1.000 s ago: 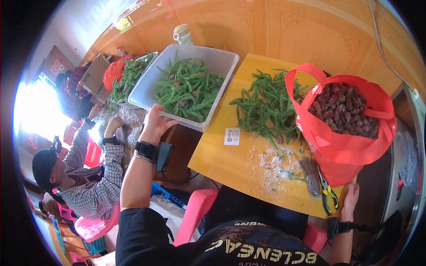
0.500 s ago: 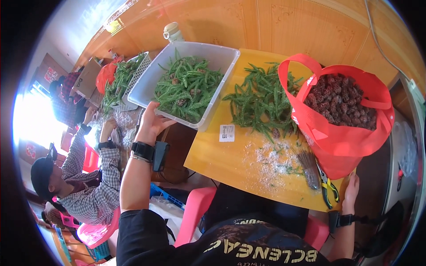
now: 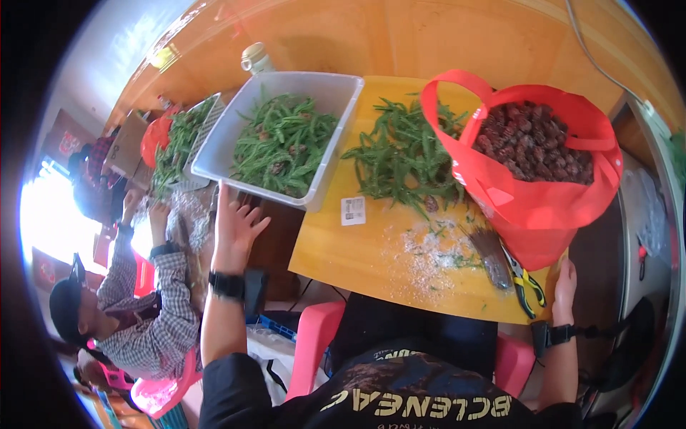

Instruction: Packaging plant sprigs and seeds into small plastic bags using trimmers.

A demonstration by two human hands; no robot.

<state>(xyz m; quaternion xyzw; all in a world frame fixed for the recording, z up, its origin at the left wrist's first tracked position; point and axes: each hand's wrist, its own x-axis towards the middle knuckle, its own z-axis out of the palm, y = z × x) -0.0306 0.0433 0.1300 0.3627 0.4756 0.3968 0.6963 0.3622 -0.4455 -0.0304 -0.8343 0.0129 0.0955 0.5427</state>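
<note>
My left hand (image 3: 238, 227) is held palm up with fingers spread, just below the near rim of a clear plastic bin (image 3: 343, 143). One fingertip comes close to the rim; contact is unclear. Inside the bin lie green artificial pine sprigs (image 3: 282, 136) with several pine cones. My right hand (image 3: 564, 289) rests at the right edge of the yellow table (image 3: 343, 261), fingers stretched along it and partly hidden, with nothing seen in it. Beside it lie yellow-and-black pliers (image 3: 527, 289) and a bundle of thin brown stems (image 3: 491, 261) in clear wrap.
A red bag (image 3: 529, 207) full of pine cones (image 3: 536, 143) stands at the table's right. Loose pine sprigs (image 3: 407, 157), a white label (image 3: 353, 211) and white flakes (image 3: 429, 257) lie on the table. A co-worker (image 3: 143, 307) sits at left near a sprig-filled basket (image 3: 204, 136).
My left hand has drawn back from beneath the bin's near rim, its fingers now spread wider. The whole scene has shifted slightly left in view. My right hand stays at the table's edge.
</note>
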